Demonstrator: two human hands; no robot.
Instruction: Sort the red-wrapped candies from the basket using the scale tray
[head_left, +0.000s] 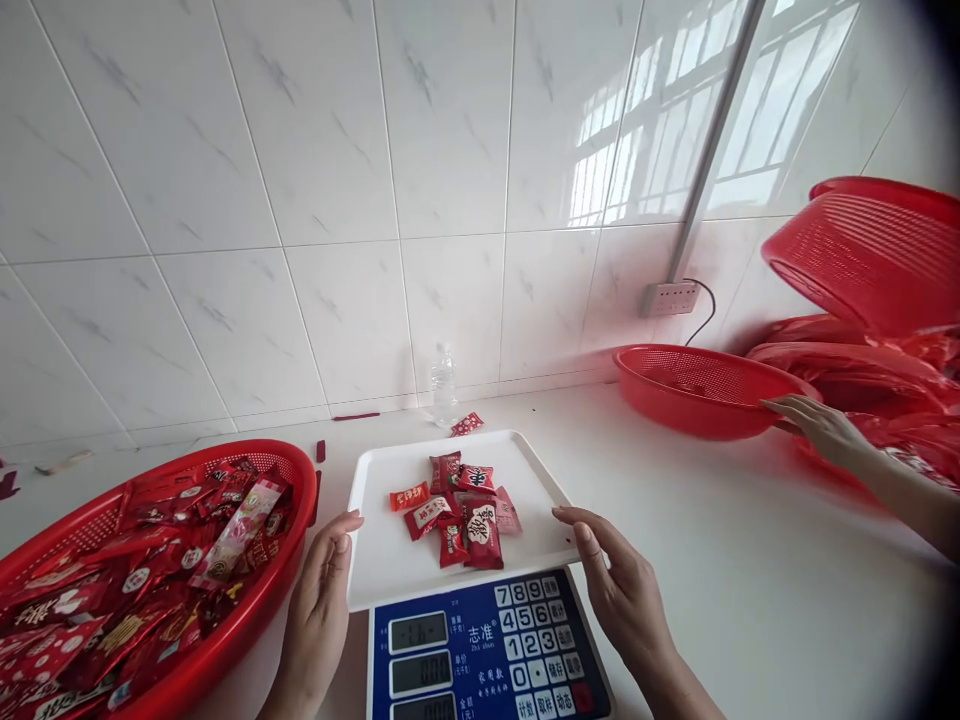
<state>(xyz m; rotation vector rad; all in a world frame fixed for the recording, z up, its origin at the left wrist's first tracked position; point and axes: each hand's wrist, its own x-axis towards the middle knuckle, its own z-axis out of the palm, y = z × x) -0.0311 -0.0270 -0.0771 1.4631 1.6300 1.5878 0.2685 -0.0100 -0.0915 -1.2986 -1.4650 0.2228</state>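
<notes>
A white tray sits over a blue-faced digital scale, slightly askew to it. Several small red and pink wrapped snack packets lie in a cluster on the tray. My left hand is closed on the tray's left edge, thumb and fingers pinching the rim. On the opposite side, my right hand grips the right edge the same way. The tray's underside is hidden, so I cannot tell whether it rests on the scale.
At left stands a red basket full of wrapped snacks. Another person's hand touches a red basket at right, near stacked baskets and red bags. Behind the tray are a clear plastic bottle and a red packet.
</notes>
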